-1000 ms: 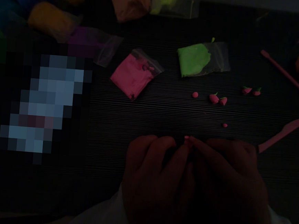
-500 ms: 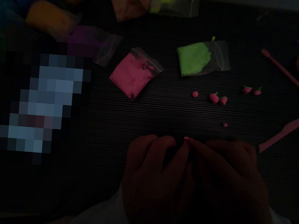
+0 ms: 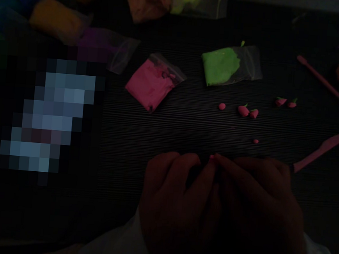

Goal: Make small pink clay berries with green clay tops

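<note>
Between my fingertips shows a tiny bit of pink clay [image 3: 212,157]. My left hand [image 3: 176,194] is closed, its index finger and thumb pinching the clay. Against the same piece press the fingertips of my right hand [image 3: 260,200], also closed; most of the piece is hidden. Just beyond my hands lies a small pink clay ball [image 3: 255,141]. A larger pink ball [image 3: 222,106] sits farther off, left of a pink clay bud with a green tip [image 3: 242,111] and a similar bud [image 3: 254,113]. Two more green-topped buds, one a pink bud [image 3: 280,102], rest to the right.
A bag of pink clay [image 3: 152,84] and a bag of green clay [image 3: 221,66] lie beyond. On the right are a pink plastic knife [image 3: 321,152] and a pink modelling stick [image 3: 322,79]. Coloured clay packs, one orange [image 3: 56,18], fill the far left. A blurred-out bright patch [image 3: 57,114] is left.
My right fingertips have shifted slightly over the pink clay, so less of it shows. The whole view has moved a little; the things on the table stay where they were.
</note>
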A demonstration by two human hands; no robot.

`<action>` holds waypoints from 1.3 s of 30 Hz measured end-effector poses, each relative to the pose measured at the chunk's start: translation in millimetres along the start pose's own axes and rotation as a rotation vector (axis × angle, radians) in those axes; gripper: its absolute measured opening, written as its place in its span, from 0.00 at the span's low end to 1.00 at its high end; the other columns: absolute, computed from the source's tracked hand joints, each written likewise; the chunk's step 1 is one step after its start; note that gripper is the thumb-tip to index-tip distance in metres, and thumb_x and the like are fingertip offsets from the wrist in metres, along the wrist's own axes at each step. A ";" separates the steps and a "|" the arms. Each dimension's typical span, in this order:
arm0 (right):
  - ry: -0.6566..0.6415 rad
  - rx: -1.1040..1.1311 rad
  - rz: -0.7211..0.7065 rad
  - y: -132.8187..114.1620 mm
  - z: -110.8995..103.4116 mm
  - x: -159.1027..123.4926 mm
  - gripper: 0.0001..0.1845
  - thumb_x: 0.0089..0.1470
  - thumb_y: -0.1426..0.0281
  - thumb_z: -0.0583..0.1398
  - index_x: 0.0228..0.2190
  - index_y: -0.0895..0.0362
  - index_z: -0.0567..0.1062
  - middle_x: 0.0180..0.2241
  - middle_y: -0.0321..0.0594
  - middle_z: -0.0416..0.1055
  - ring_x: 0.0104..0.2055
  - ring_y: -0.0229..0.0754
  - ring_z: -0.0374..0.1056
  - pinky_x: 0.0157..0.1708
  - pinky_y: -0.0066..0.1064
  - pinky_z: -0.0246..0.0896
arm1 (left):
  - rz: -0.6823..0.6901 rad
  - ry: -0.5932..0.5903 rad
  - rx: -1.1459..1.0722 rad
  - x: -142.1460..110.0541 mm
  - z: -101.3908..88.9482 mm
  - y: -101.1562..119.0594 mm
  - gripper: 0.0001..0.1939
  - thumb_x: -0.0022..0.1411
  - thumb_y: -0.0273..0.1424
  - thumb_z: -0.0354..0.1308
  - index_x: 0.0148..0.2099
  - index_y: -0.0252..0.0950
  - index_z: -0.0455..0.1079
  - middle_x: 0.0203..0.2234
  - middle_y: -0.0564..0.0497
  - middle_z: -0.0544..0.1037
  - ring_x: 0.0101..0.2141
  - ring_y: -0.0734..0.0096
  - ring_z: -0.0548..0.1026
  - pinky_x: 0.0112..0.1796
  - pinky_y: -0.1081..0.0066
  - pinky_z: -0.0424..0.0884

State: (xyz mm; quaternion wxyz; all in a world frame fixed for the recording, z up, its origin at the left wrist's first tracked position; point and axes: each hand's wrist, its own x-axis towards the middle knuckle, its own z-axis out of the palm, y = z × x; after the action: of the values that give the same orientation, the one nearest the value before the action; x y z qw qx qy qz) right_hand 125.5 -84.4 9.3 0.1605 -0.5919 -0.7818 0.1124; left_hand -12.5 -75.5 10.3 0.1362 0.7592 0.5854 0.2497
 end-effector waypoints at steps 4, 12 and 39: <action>0.003 0.031 0.028 -0.9 -0.6 0.4 0.14 0.49 0.72 0.54 0.40 0.56 0.69 0.31 0.40 0.67 0.31 0.40 0.60 0.34 0.41 0.52 | 0.008 0.009 0.010 0.8 0.5 -0.4 0.11 0.48 0.31 0.55 0.35 0.37 0.72 0.31 0.49 0.72 0.34 0.66 0.66 0.36 0.63 0.66; 0.018 0.050 0.041 -1.9 -0.7 0.1 0.14 0.49 0.72 0.54 0.40 0.55 0.69 0.32 0.39 0.68 0.31 0.39 0.60 0.34 0.40 0.52 | 0.037 -0.003 0.003 0.8 -2.0 -1.6 0.10 0.47 0.30 0.56 0.34 0.38 0.73 0.31 0.49 0.72 0.34 0.67 0.66 0.35 0.64 0.66; 0.017 0.095 0.018 -1.0 -2.1 -0.4 0.13 0.49 0.72 0.54 0.39 0.55 0.69 0.30 0.38 0.68 0.29 0.38 0.60 0.32 0.39 0.53 | 0.067 -0.001 0.020 1.6 -3.0 -2.6 0.08 0.49 0.31 0.55 0.33 0.37 0.73 0.29 0.49 0.71 0.33 0.68 0.65 0.33 0.65 0.67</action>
State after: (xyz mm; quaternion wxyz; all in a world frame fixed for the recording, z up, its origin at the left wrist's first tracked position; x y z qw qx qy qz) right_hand 125.5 -85.1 11.6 0.1942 -0.5917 -0.7688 0.1456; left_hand -15.9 -73.5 11.9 0.1205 0.7799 0.5619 0.2478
